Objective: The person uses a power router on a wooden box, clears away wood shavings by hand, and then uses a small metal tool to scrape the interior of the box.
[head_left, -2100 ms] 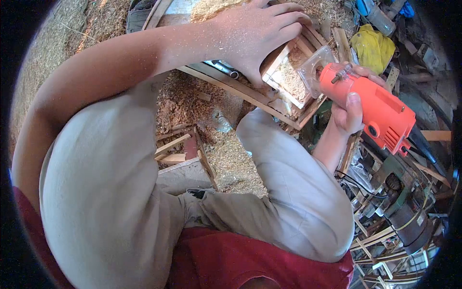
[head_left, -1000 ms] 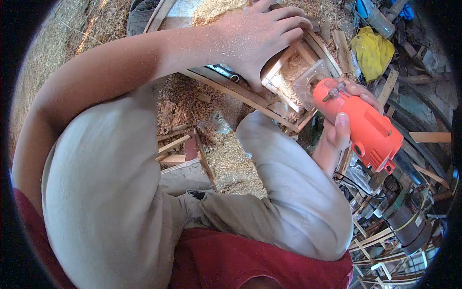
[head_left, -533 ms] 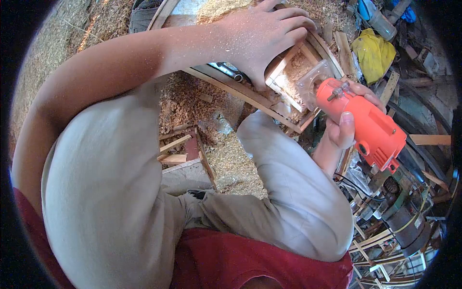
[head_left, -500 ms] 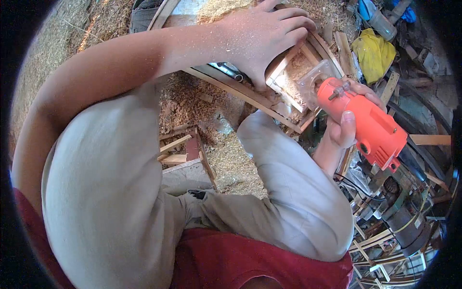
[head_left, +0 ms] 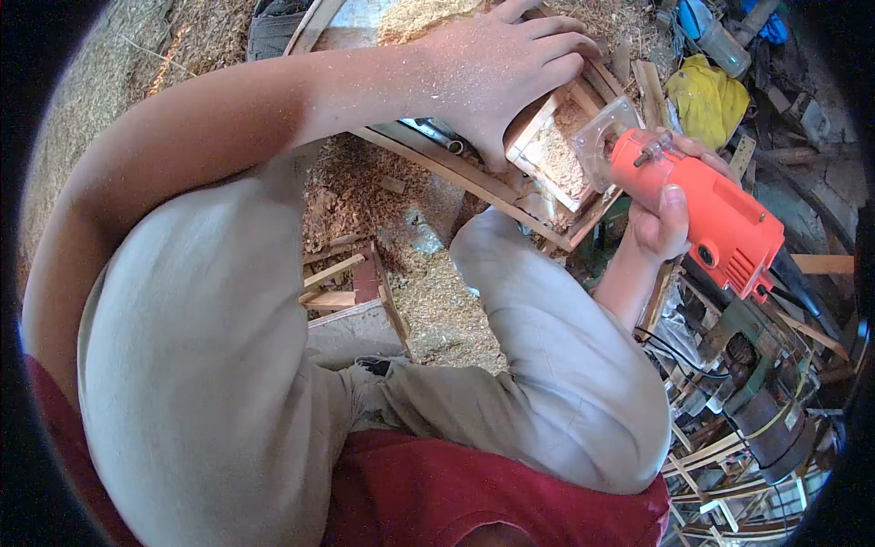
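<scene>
Right hand gripping orange trimmer, axis diagonal, base pointing upper-left, left hand spread on frame

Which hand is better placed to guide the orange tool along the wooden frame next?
Right. The right hand grips the orange tool, whose clear base is at the wooden frame. The left hand lies flat on the wooden frame, probably steadying it.

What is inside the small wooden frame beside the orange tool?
Sawdust lies inside the wooden frame. The left hand covers its upper corner and the clear base of the orange tool its right edge, hiding the bottom.
</scene>
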Demonstrator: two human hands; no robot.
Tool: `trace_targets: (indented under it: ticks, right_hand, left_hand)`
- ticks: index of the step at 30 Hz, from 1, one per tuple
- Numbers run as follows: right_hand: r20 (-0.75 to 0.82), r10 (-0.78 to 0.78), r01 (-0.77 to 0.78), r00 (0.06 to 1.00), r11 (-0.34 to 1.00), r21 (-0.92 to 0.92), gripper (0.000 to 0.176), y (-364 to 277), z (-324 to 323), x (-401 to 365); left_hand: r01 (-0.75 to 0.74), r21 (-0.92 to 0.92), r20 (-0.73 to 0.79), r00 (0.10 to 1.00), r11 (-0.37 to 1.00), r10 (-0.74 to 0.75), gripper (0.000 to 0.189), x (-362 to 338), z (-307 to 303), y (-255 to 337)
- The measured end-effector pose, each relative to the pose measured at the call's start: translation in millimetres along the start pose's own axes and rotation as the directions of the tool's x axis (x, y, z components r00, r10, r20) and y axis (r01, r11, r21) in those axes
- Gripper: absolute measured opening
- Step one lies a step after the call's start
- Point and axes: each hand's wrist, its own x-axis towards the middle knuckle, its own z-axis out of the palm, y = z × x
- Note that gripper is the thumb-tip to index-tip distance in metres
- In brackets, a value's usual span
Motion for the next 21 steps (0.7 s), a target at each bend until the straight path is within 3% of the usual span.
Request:
trace_targets:
  ticks: [4, 7, 10, 13, 21]
  right_hand:
    - [0.013, -0.009, 0.009, 1.000, 1.000, 0.004, 0.055, -3.2, 0.4, 1.5]
    - [0.090, 0.023, -0.036, 0.996, 0.989, 0.142, 0.060, 0.1, -12.8, -0.6]
    - [0.098, 0.013, -0.026, 0.995, 0.990, 0.138, 0.060, 1.9, -17.2, -2.6]
    - [0.008, 0.023, -0.023, 1.000, 1.000, -0.006, 0.057, -3.0, -9.1, -6.5]
    - [0.045, 0.014, -0.013, 0.999, 1.000, -0.026, 0.056, -6.7, -12.8, -9.8]
  left_hand:
    - [0.004, 0.012, 0.003, 1.000, 1.000, -0.004, 0.106, 0.6, -1.6, 1.9]
    - [0.004, 0.009, 0.017, 1.000, 1.000, -0.004, 0.105, 1.0, -4.1, 3.0]
    - [0.002, 0.029, 0.023, 1.000, 1.000, -0.002, 0.104, 1.8, -5.2, 4.7]
    - [-0.006, 0.056, 0.029, 1.000, 0.998, 0.004, 0.105, 1.2, -5.0, 4.5]
    - [0.001, 0.056, 0.049, 0.999, 0.998, -0.004, 0.110, 0.3, -3.4, 5.5]
